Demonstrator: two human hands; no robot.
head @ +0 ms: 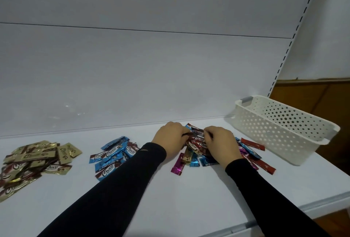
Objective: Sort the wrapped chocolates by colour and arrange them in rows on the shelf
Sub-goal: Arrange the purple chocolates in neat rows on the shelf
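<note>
Mixed foil-wrapped chocolates (pixel 197 145) are heaped on the shelf (pixel 170 189); one wrapper (pixel 195 131) is pinched between curled fingers of left hand (pixel 171 138) and right hand (pixel 220 142).

The shelf (pixel 170 199) lies bare along its whole front edge and across the back strip on the left, so a hand could pass freely there. Three heaps block the middle band: gold wrappers (pixel 36 159) at the left edge, blue wrappers (pixel 111 156) beside them with a bare gap between, and the mixed pile (pixel 198 147) right of centre (both hands and sleeves lie over it). The white basket (pixel 284 128) fills the back right corner, just beside the mixed pile.
</note>
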